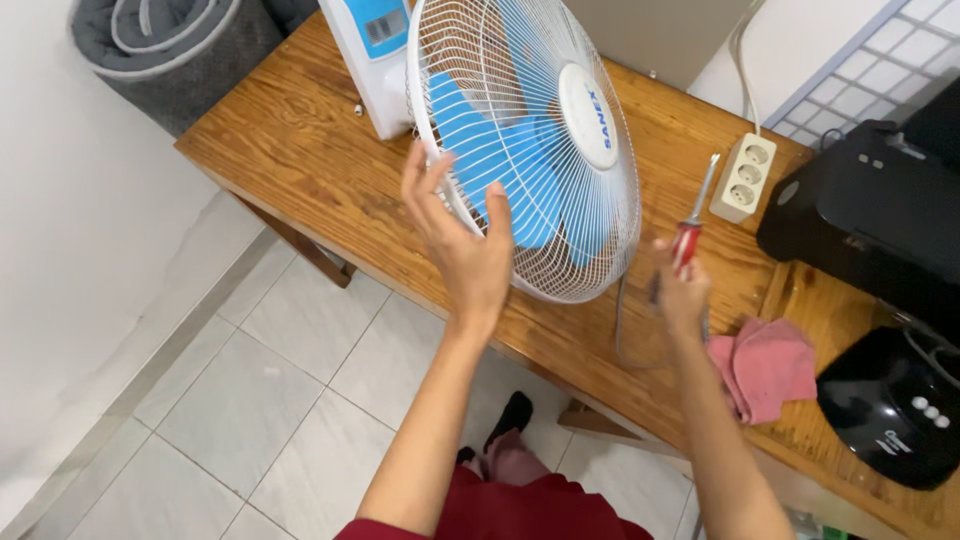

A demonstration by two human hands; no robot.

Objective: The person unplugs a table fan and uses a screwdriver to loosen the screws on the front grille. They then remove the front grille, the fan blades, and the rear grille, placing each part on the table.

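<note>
A desk fan (530, 130) with a white wire grille and blue blades lies on the wooden table (300, 150), its grille facing me. My left hand (462, 235) is spread open against the near left rim of the grille, fingers apart, touching the wire. My right hand (680, 290) is closed around the red handle of a screwdriver (692, 215), whose metal shaft points up and away, just right of the fan. The fan's white base (370, 55) with a blue panel is at the table's far side.
A white power strip (745, 178) with a cable sits right of the screwdriver. A pink cloth (768, 365) lies near the table's front edge. Black appliances (880, 220) fill the right end. A rolled grey mat (170, 50) stands at top left; tiled floor lies below.
</note>
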